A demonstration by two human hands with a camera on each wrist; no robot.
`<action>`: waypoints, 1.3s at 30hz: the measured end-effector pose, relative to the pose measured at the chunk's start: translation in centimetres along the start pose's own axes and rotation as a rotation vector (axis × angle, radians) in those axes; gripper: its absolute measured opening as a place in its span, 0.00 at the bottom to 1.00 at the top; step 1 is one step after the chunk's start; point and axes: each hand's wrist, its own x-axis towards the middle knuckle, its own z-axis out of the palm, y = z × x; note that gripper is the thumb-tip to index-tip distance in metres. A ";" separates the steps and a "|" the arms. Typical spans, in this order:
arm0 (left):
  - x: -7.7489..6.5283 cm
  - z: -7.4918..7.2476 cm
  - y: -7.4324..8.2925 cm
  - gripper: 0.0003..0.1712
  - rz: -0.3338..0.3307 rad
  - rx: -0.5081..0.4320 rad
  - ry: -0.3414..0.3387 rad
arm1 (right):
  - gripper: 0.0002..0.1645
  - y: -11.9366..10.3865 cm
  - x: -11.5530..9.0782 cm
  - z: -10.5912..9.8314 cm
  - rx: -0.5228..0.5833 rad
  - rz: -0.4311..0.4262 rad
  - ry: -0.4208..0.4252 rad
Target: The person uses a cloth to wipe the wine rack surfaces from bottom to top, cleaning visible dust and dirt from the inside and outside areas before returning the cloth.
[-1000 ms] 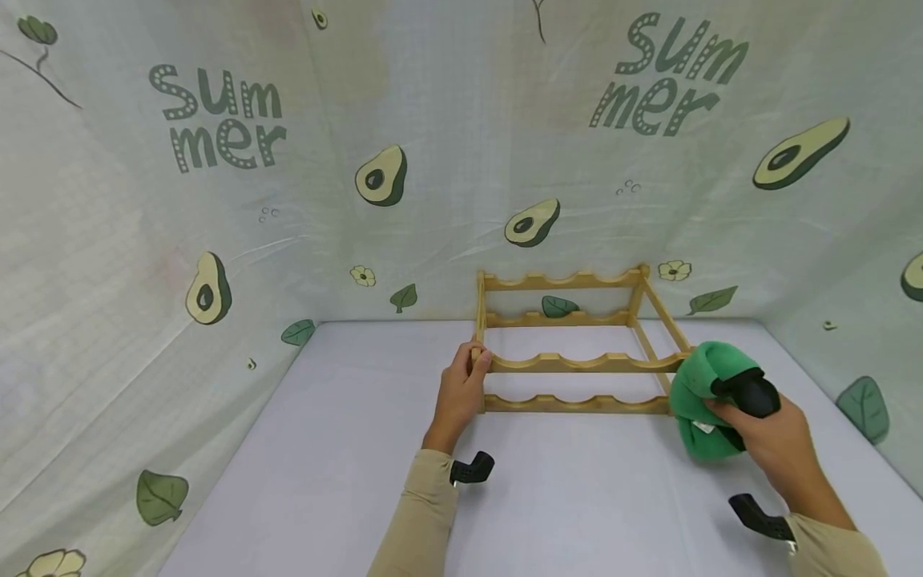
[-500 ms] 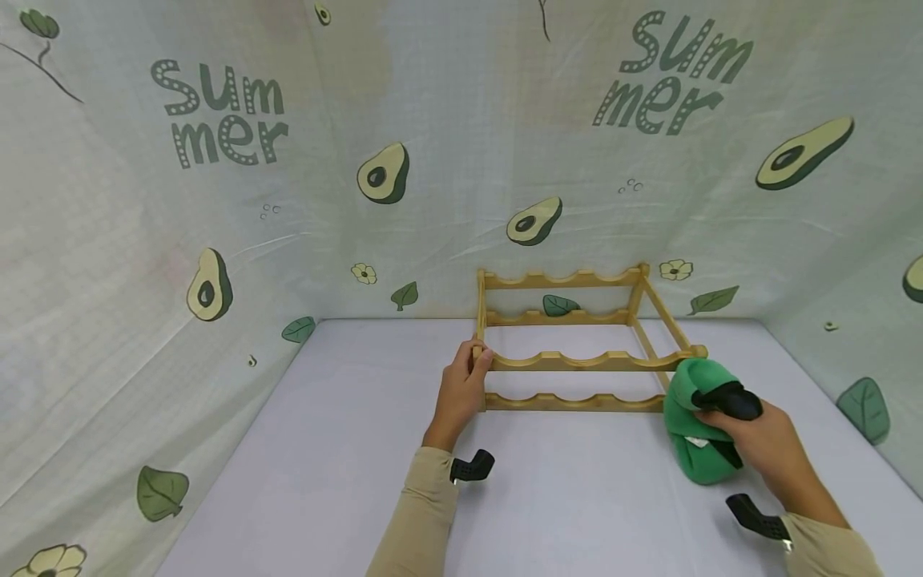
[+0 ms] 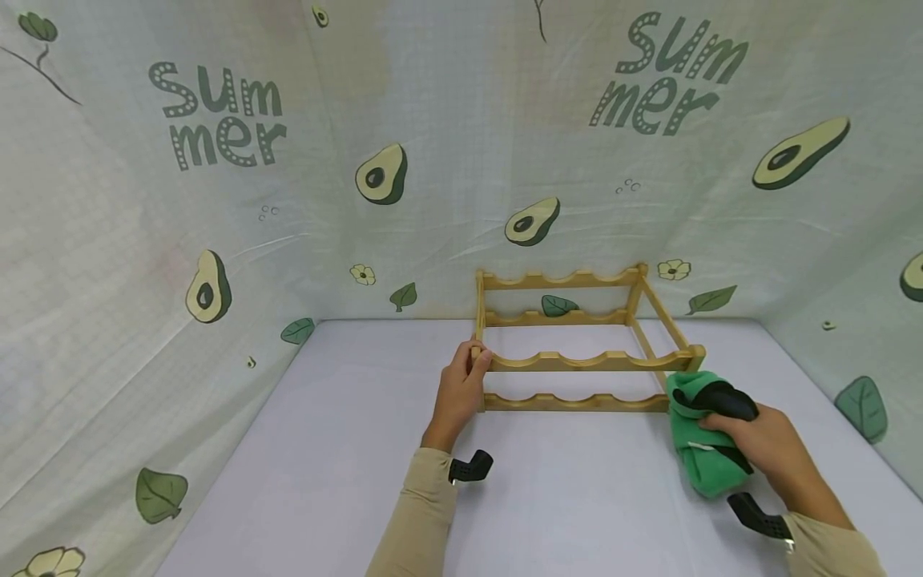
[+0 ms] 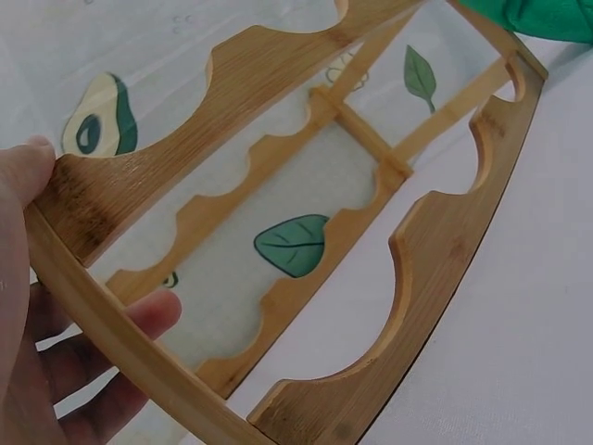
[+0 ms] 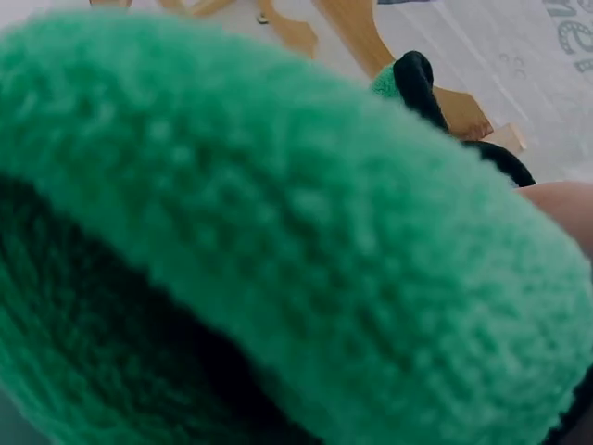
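A light wooden wine rack (image 3: 577, 363) with scalloped rails stands on the white table. At its front left corner my left hand (image 3: 461, 381) grips the frame; in the left wrist view the thumb lies on the upper rail and the fingers (image 4: 153, 315) reach behind the side post. My right hand (image 3: 757, 441) holds a bunched green plush cloth (image 3: 710, 469) with black edging and a small white tag. The cloth overlaps the rack's lower front right corner. In the right wrist view, the fluffy green pile (image 5: 278, 213) fills most of the picture and hides nearly all of that hand.
The white tabletop (image 3: 324, 481) extends around the rack. Behind it and along both sides hangs a pale curtain (image 3: 447, 120) printed with avocados, leaves and lettering. A black camera mount (image 3: 472, 466) sits at the left wrist, another mount (image 3: 757, 515) at the right.
My right hand has shifted slightly left, and the cloth has slid down the rack's front right corner, uncovering the upper rail's end. The left hand and the rack keep their places.
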 end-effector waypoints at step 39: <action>0.1 -0.2 0.2 0.16 -0.019 -0.029 -0.027 | 0.40 -3.4 -2.0 3.8 0.370 -0.272 0.297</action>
